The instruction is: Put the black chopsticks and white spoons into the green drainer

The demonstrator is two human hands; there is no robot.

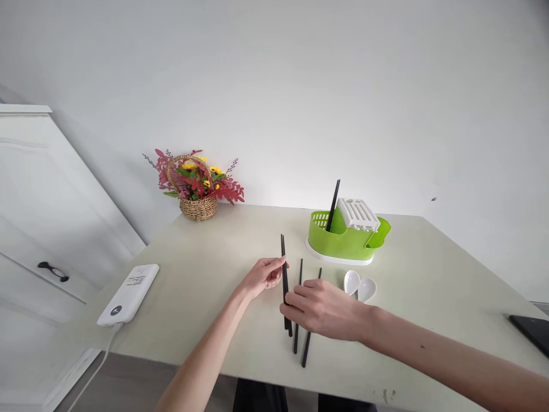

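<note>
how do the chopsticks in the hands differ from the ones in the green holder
The held chopsticks have the left hand and right hand on them; the holder chopsticks have no hand on them. The held chopsticks show both their ends, while the holder chopsticks have their lower ends hidden inside the green holder. Both sets are black and slim.

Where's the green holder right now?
In the head view, the green holder stands right of centre on the table, just behind two white spoons.
</note>
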